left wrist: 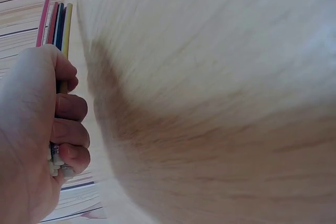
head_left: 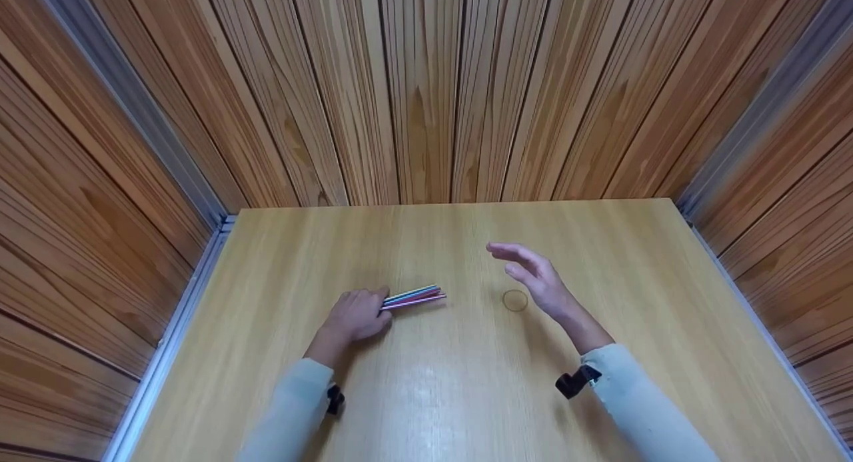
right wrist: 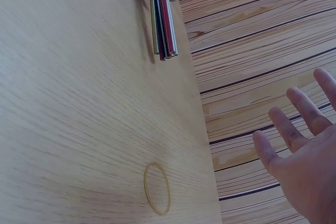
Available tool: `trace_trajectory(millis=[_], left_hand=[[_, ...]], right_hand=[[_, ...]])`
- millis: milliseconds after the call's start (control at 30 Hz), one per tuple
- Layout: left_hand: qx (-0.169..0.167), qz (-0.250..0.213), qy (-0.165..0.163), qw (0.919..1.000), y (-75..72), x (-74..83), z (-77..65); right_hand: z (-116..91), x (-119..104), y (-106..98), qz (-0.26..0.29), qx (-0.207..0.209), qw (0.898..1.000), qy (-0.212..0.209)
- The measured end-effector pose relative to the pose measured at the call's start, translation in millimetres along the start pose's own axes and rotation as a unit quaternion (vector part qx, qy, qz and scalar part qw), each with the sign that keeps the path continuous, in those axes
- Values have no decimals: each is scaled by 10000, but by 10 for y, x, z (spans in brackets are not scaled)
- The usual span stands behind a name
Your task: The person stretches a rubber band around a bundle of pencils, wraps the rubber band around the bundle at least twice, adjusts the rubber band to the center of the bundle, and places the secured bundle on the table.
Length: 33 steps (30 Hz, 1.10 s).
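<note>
Nearest, at the bottom of the head view, two pale sleeves [head_left: 640, 402] come in from lower left and lower right, each with a black wrist mount [head_left: 577, 381] on its inner side. Beyond the left one, left of the frame's centre and low over the tabletop [head_left: 426, 375], the left hand [head_left: 360, 313] grasps a bundle of coloured pencils [head_left: 414, 297], fingers curled round it. The pencils point toward the frame's centre, slightly fanned; yellow, red, pink and dark barrels show in the left wrist view, with pale ends poking out by the little finger.

Right of centre, the right hand [head_left: 541, 285] is raised above the wood, fingers loosely extended and holding nothing. A yellowish rubber band [head_left: 503, 301] lies flat on the tabletop just left of that hand — between it and the pencil tips, touching neither.

The board runs on past both hands to its straight far edge in the middle of the frame. A metal rail [head_left: 172, 329] borders it at left, a slimmer strip [head_left: 768, 339] at right. Behind stand the wood-plank back wall [head_left: 426, 95] and side walls [head_left: 80, 202], with grey corner posts [head_left: 136, 102] slanting up toward the upper corners.
</note>
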State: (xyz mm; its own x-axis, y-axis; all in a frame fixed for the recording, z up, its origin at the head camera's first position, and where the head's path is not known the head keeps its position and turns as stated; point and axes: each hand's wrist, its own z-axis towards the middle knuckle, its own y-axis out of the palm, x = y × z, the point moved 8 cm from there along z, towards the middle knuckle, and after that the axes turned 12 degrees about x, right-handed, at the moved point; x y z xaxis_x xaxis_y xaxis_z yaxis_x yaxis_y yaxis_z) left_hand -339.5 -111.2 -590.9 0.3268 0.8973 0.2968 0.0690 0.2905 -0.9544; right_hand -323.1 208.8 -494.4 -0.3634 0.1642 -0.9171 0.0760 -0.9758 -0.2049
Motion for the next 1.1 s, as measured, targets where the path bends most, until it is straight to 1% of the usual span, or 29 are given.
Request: trace_trajectory(millis=[133,233,367,467,567,800,933,1100], left_hand=[[20,45,30,10000,-30,14,-5],[12,101,42,9999,-58,17,2],[19,217,65,9997,-95,15,6],[4,286,69,9996,-133,25,0],[59,275,137,9995,-218,68,-1],[362,255,407,9982,-467,196,-3],[427,151,452,9980,-590,263,-11],[338,6,412,9986,-687,302,-10]], right_hand=[[14,-26,-13,-14,-47,10000,-10],[60,-103,-60,6,-11,10000,-88],[129,-220,-129,83,133,9995,-264],[139,-257,-136,29,106,9995,-306],[129,-253,-128,-75,47,9995,-299],[122,-213,-111,-103,71,9994,-322],[118,-187,-79,-73,141,9997,-183],[92,-141,-21,-67,265,9995,185]])
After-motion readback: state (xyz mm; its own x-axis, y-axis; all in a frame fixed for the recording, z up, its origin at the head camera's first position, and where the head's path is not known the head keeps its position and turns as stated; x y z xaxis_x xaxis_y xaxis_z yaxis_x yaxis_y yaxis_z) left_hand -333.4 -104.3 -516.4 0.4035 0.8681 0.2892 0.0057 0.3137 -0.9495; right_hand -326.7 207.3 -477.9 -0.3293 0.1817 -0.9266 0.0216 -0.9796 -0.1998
